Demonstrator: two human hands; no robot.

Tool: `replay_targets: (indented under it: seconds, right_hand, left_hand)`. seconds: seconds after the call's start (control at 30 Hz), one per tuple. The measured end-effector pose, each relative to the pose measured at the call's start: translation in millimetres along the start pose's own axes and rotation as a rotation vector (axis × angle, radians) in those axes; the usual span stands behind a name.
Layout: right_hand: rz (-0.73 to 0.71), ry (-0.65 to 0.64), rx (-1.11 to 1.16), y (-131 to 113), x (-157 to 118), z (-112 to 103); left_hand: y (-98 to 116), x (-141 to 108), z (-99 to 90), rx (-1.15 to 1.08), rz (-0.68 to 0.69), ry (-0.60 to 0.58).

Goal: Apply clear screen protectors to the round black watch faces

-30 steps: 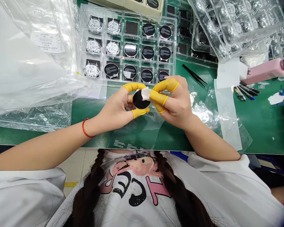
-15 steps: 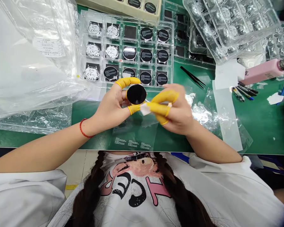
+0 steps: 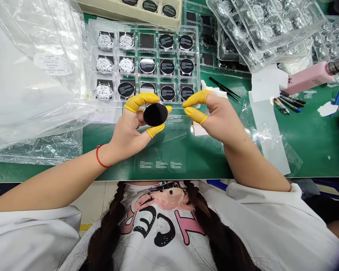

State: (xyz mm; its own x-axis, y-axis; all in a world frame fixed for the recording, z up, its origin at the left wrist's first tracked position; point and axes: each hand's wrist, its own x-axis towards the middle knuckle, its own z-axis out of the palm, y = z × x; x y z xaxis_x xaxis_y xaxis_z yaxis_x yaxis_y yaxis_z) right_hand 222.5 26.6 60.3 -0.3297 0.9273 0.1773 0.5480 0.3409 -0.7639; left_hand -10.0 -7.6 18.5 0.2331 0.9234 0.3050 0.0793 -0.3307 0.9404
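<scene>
Fingers point(image 3: 196, 99) of right hand point(image 3: 222, 118) curve leftward

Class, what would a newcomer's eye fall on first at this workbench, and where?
Probably the glossy black disc, held mid-picture in the left hand with its bright yellow finger covers. Next comes the clear tray of round pieces just beyond, then the pink tool toward the right edge.

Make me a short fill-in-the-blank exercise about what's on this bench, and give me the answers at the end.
1. The disc is held by the person's ____ hand.
2. The finger covers are ____.
3. The tray just beyond the disc, five compartments wide, has ____ rows.
4. The tool lying at the right has a ____ body.
Missing words: left; yellow; three; pink.
</scene>
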Motion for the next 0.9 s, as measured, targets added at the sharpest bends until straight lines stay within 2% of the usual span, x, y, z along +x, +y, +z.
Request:
replay_targets:
  seconds: [0.2, 0.4, 0.47, 0.53, 0.7, 0.9]
  right_hand:
    - [0.052, -0.068, 0.1, -2, 1, 1]
    - [0.025, 0.02, 0.327, -25, 2, -11]
    - [0.041, 0.013, 0.376, -33, 7, -7]
    - [0.083, -0.051, 0.387, -37, 12, 2]
    - [0.159, -0.164, 0.422, -33, 22, 24]
    - [0.221, -0.178, 0.488, -26, 22, 26]
  left_hand:
    - [-2, 0, 2.0, -0.026, -0.042, 0.006]
    - [-10, 9, -0.8, -0.088, -0.157, -0.072]
    - [-9, 11, -1.7, -0.1, -0.175, -0.1]
    - [-8, 12, -2.2, -0.107, -0.169, -0.122]
    - [-3, 13, -2.0, -0.122, -0.175, -0.149]
    - [-2, 13, 0.3, -0.143, -0.176, -0.158]
